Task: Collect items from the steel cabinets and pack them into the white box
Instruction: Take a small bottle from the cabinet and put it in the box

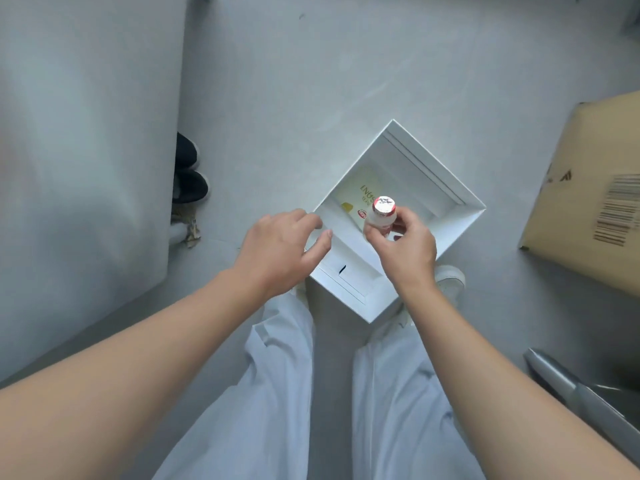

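Looking down from the head view, the square white cardboard box sits open on the grey floor, turned corner-on between the person's feet. Over its near half the right hand pinches a small white plastic bottle with a red foil cap, thumb and fingers curled round the body and the cap facing up. The left hand hangs over the box's left corner with loosely bent fingers and holds nothing; I cannot tell whether it touches the rim.

Inside the box, partly hidden behind the bottle, lies a flat yellow-and-white packet. Its pale lettering reads upside down and is too blurred to make out; a small red round logo sits near the bottle.

To the box's right lies a brown corrugated carton with smeared barcode stripes. To its left, two black shoes show beside a tall pale grey panel. Below the box are white trousers and a white shoe; a steel bar lies at the lower right.
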Action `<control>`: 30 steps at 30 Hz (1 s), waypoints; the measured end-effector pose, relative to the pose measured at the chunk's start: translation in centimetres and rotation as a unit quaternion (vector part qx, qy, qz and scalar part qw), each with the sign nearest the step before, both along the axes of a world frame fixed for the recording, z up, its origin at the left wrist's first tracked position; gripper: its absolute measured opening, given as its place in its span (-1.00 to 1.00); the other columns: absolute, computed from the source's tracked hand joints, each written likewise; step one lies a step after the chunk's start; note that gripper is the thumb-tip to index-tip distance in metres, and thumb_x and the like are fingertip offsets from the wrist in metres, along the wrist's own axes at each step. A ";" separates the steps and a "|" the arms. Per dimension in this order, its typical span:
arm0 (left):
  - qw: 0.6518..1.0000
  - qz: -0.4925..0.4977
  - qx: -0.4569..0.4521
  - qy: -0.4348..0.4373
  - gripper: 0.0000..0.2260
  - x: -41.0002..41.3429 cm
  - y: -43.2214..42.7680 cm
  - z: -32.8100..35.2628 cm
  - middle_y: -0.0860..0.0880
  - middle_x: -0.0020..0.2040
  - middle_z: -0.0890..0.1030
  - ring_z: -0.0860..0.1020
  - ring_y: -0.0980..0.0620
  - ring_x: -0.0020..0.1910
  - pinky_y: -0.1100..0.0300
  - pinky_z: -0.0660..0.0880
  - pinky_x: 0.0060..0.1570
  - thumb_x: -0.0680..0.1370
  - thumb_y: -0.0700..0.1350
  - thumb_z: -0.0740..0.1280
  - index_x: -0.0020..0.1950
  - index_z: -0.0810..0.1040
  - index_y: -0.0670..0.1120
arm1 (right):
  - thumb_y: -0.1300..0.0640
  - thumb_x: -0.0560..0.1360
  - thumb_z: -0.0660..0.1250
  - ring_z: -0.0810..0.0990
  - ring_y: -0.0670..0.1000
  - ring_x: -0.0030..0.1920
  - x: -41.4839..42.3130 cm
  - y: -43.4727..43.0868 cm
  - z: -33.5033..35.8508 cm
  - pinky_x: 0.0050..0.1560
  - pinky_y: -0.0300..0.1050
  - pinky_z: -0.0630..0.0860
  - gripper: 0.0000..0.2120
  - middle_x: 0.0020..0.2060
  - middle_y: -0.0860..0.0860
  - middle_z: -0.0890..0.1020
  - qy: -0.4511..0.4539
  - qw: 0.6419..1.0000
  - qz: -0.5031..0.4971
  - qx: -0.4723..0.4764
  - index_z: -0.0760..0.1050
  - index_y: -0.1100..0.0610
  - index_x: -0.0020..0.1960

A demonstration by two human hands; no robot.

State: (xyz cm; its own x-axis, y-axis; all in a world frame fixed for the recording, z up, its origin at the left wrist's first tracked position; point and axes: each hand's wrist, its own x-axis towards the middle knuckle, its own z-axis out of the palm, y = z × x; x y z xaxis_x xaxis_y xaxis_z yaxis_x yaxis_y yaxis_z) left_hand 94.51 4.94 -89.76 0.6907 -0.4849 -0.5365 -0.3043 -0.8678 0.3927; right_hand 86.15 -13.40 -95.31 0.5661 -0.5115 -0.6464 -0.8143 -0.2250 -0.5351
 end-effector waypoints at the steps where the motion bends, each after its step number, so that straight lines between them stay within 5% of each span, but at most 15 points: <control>1: 1.000 0.000 0.000 -0.001 -0.69 0.4 0.0 -0.1 0.00 -0.04 0.62 0.57 -0.10 -0.07 0.08 0.38 -0.11 0.63 0.11 0.16 0.11 0.58 -0.05 | -0.05 0.42 0.54 0.64 -0.12 0.00 0.1 0.3 -0.3 0.07 -0.09 0.56 -0.74 -0.10 -0.15 0.70 -0.001 1.000 -0.006 0.000 0.61 -0.04 0.06; 11: 1.000 0.022 -0.003 -0.011 -0.70 2.2 -0.6 0.3 -0.01 -0.03 0.63 0.58 -0.13 -0.07 0.06 0.41 -0.08 0.63 0.11 0.17 0.09 0.59 -0.05 | -0.05 0.44 0.54 0.64 -0.09 0.02 1.9 -0.7 0.2 0.03 -0.12 0.55 -0.72 -0.07 -0.13 0.70 0.006 1.000 0.018 0.008 0.61 -0.04 0.10; 16: 1.000 0.021 -0.010 -0.012 -0.69 2.1 -1.0 -0.2 0.01 -0.04 0.63 0.57 -0.09 -0.08 0.09 0.36 -0.12 0.64 0.11 0.15 0.10 0.58 -0.04 | 0.05 0.46 0.52 0.57 -0.26 -0.17 1.4 -2.3 -1.2 -0.19 -0.36 0.38 -0.79 -0.21 -0.21 0.61 0.025 0.999 -0.024 -0.013 0.55 -0.02 0.05; 21: 0.999 -0.003 -0.032 -0.017 -0.68 1.3 -1.3 -1.3 0.01 -0.05 0.62 0.57 -0.09 -0.10 0.11 0.35 -0.14 0.64 0.11 0.13 0.10 0.58 -0.04 | 0.09 0.49 0.50 0.58 0.02 -0.03 0.3 -3.5 -4.4 0.01 -0.16 0.44 -0.71 -0.05 -0.07 0.63 0.103 0.990 -0.098 -0.025 0.55 0.07 0.18; 30: 0.996 -0.022 -0.079 -0.023 -0.68 1.3 -4.8 -2.8 0.04 -0.01 0.62 0.59 -0.06 -0.04 0.10 0.42 -0.12 0.64 0.13 0.14 0.12 0.57 -0.02 | 0.09 0.57 0.40 0.64 0.17 0.11 0.4 -2.6 -9.4 -0.04 -0.15 0.40 -0.71 0.12 0.07 0.65 0.181 0.963 -0.201 -0.006 0.49 0.13 0.25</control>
